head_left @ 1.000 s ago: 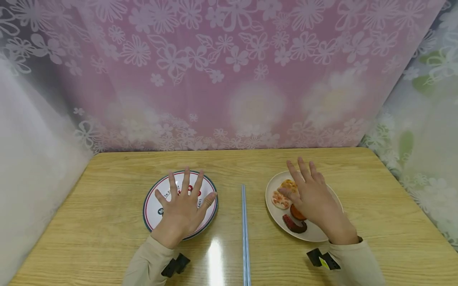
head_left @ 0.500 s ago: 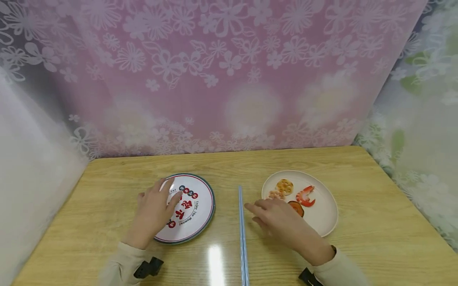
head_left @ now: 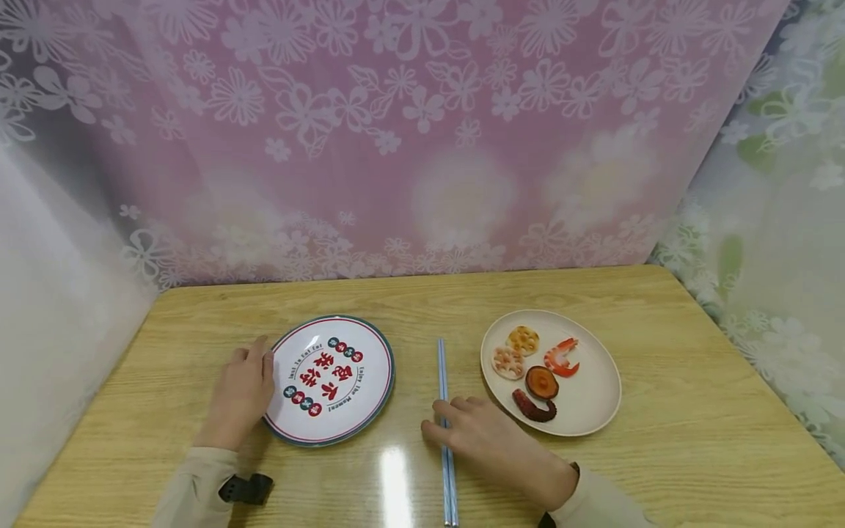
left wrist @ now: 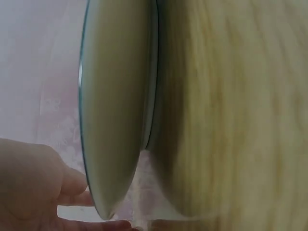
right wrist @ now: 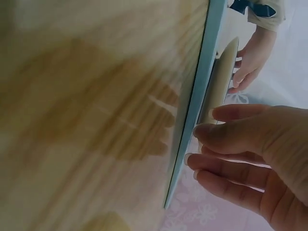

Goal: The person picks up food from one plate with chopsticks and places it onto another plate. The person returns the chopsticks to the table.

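A white plate [head_left: 370,411] with red lettering and a green rim lies left of centre. My left hand [head_left: 239,392] is at its left rim; in the left wrist view the fingers stretch alongside the plate's edge [left wrist: 115,96]. Two light-blue chopsticks [head_left: 444,374] lie lengthwise on the table, between the plates. Over their middle my right hand [head_left: 485,444] reaches from the right, thumb and fingers loosely bent. In the right wrist view its fingertips [right wrist: 204,130] are right at the chopsticks [right wrist: 199,82], with a gap between thumb and fingers.
On the right, a cream plate [head_left: 590,414] bears a shrimp [head_left: 562,357], a mushroom-like round piece [head_left: 542,382], a dark red octopus tentacle [head_left: 533,408] and two lotus root slices [head_left: 523,340]. A pink floral curtain [head_left: 396,183] hangs behind the wooden table [head_left: 422,301].
Both hands have come down from above the plates. The left hand moved left to the white plate's rim. The right hand moved left and down off the cream plate to the chopsticks.
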### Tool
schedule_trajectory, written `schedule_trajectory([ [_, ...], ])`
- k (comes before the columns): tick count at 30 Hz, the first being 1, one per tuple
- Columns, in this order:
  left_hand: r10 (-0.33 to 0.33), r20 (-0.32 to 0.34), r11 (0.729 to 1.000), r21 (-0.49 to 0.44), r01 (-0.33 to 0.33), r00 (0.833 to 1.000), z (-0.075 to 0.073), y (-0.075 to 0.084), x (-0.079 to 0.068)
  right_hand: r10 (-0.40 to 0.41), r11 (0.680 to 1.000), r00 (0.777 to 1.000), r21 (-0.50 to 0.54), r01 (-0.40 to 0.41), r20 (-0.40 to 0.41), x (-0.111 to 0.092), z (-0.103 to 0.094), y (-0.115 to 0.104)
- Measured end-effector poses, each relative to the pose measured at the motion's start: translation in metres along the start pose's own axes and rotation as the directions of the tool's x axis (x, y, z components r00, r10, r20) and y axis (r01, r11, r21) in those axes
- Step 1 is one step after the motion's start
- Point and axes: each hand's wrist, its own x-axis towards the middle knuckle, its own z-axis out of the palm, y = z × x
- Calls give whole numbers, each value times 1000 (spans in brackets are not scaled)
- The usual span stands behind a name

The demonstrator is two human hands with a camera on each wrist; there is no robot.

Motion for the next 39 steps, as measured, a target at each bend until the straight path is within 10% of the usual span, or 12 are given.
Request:
schedule_trajectory([
  [17, -72, 169, 997, -10, 74, 983, -1, -12, 5, 9, 992, 990, -123, 8, 138, 9, -1, 4],
  [39, 238, 80, 930, 269, -251, 968, -3, -26, 8, -28, 997, 993, -75, 36, 112, 3, 8, 12],
])
